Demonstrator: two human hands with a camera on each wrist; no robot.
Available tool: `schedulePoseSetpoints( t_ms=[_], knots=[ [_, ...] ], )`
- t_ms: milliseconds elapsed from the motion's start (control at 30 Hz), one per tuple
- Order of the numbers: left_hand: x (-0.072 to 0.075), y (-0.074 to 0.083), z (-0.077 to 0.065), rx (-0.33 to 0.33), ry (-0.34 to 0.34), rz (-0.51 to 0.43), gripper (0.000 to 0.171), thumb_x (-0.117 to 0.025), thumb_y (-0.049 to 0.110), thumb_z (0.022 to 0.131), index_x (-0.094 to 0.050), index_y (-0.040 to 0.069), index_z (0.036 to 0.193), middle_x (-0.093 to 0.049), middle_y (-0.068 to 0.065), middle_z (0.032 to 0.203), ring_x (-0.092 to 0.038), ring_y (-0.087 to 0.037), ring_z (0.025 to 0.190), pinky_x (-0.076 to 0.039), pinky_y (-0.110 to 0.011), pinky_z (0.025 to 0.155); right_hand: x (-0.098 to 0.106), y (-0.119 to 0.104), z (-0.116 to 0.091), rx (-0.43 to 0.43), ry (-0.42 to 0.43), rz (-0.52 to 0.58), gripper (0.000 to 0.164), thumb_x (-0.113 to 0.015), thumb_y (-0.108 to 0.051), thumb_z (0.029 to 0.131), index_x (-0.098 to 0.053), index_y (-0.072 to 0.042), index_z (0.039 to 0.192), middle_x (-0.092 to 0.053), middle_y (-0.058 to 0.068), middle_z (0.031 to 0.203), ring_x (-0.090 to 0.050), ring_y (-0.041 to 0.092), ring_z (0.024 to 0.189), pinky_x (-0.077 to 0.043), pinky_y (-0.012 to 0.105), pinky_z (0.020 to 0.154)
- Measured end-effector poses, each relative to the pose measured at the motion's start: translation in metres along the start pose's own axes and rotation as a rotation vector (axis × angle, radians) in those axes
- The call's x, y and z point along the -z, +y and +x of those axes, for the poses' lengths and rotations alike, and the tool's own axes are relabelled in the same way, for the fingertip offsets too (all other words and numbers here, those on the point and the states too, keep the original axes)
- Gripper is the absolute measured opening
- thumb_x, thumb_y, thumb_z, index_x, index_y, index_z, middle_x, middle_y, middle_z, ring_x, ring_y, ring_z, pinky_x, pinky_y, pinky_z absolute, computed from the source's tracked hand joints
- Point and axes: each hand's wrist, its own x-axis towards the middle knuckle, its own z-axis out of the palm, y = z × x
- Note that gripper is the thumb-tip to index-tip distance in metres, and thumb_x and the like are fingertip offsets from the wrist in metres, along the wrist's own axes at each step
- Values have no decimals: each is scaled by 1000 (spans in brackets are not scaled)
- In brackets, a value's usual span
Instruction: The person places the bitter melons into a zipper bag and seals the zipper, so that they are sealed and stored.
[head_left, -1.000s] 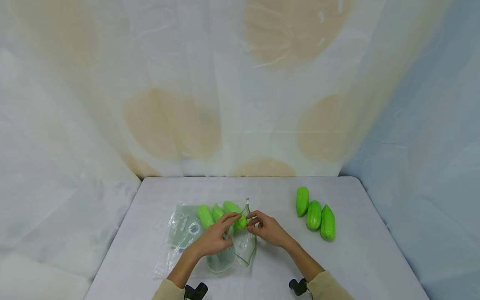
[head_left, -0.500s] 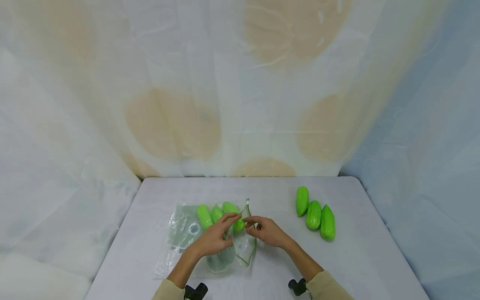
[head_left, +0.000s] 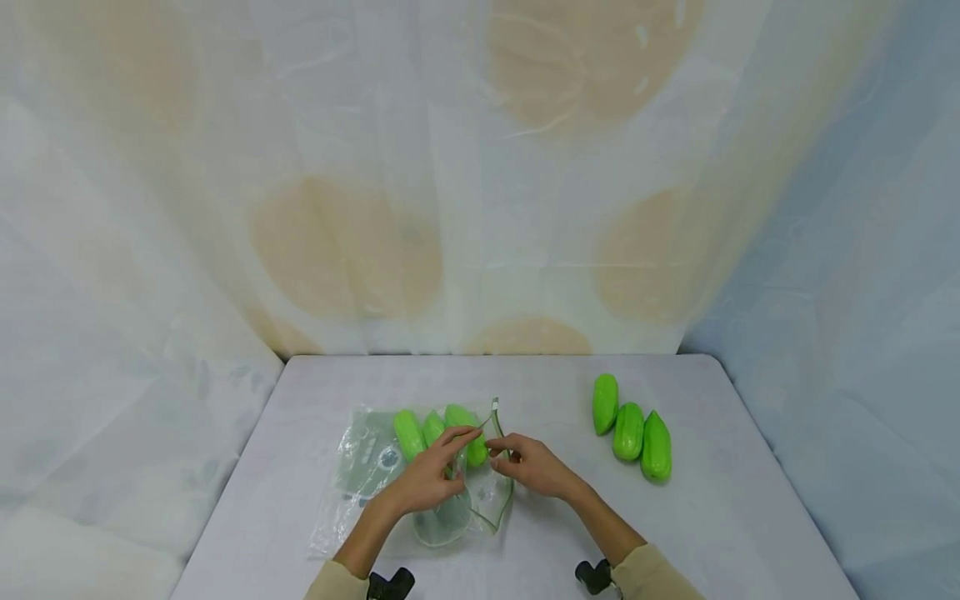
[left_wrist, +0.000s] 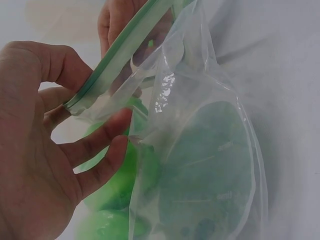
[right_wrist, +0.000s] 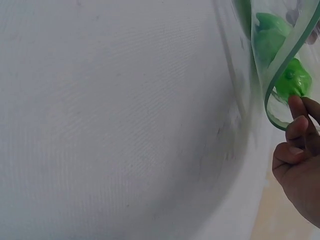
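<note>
A clear zip bag [head_left: 442, 527] with a green zip rim lies on the table, its mouth to the right. My left hand [head_left: 429, 477] pinches the zip rim [left_wrist: 117, 57] between thumb and fingers, lifting the mouth. Several bright green cucumbers, such as the one on the left [head_left: 408, 433], are in the bag. My right hand [head_left: 538, 468] reaches into the mouth from the right. In the right wrist view one fingertip touches the end of a cucumber [right_wrist: 294, 81] just inside the rim, with the other fingers bent.
Three more green cucumbers [head_left: 628, 432] lie on the table [head_left: 720, 517] to the right. Under and left of the bag is a printed plastic packet or bag part [head_left: 367, 454]. White curtains with orange round prints [head_left: 345, 250] enclose the table at the back and sides.
My right hand has moved slightly left into the bag mouth, and the nearest cucumber has slid left with it. My left hand keeps its place on the rim.
</note>
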Motion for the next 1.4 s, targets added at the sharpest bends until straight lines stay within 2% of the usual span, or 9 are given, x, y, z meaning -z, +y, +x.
schedulePoseSetpoints(
  t_ms=[200,367,567,667,733,967,1200,1300,1400],
  knots=[
    [-1,-3,-1,-3,8,-44,77,-61,5,86,-35,16,158,-32,1,158,-51,-6,72,-48,-24,62,0,1,1,-1,20,14,41,-59,-28,101,-61,-10,138,-68,8,122,-56,14,79,-48,27,64],
    [-3,-7,-1,-3,15,-87,75,-61,6,88,-35,17,158,-32,2,158,-54,-11,86,-50,-25,68,0,2,1,9,11,45,40,-60,-25,101,-60,-10,138,-68,12,125,-58,16,82,-49,26,66],
    [-3,-9,-2,1,29,-114,73,-62,9,89,-36,16,157,-32,1,158,-52,-18,109,-48,-28,73,1,1,-1,18,1,64,40,-60,-26,101,-60,-10,137,-67,12,127,-60,22,90,-49,27,71],
    [-3,-9,-2,4,29,-135,74,-64,7,89,-36,15,157,-32,0,157,-49,-21,116,-47,-28,75,1,1,-1,17,4,63,38,-61,-26,100,-61,-11,136,-68,11,126,-60,23,92,-48,26,72],
    [-4,-9,-3,7,24,-151,75,-65,5,89,-36,14,157,-33,-1,157,-50,-21,113,-48,-28,75,1,1,-2,10,5,60,38,-61,-27,100,-61,-12,135,-68,9,126,-60,22,92,-48,27,73],
    [-6,-10,-3,9,20,-165,78,-65,2,86,-35,13,157,-32,-4,155,-57,-11,87,-49,-26,69,1,3,-1,30,10,40,36,-59,-21,101,-61,-9,135,-68,8,126,-61,21,92,-49,27,74],
    [-8,-13,-3,54,-3,-250,84,-62,-6,83,-33,18,158,-24,-9,152,-66,-12,90,-50,-26,70,2,0,-2,18,11,49,36,-58,-19,101,-61,-8,135,-68,8,126,-61,23,99,-48,28,77],
    [-7,-12,-3,66,-3,-232,84,-63,-4,82,-34,19,158,-26,-9,147,-66,-10,89,-49,-26,70,2,-1,-2,21,3,54,36,-58,-21,101,-60,-8,135,-67,9,127,-61,25,103,-48,28,78],
    [-7,-11,-4,49,6,-193,84,-63,-1,81,-34,16,158,-29,-9,144,-63,-7,86,-48,-26,72,2,0,-2,26,-2,56,37,-58,-22,102,-60,-8,135,-67,10,128,-61,25,103,-48,28,78]
  ],
)
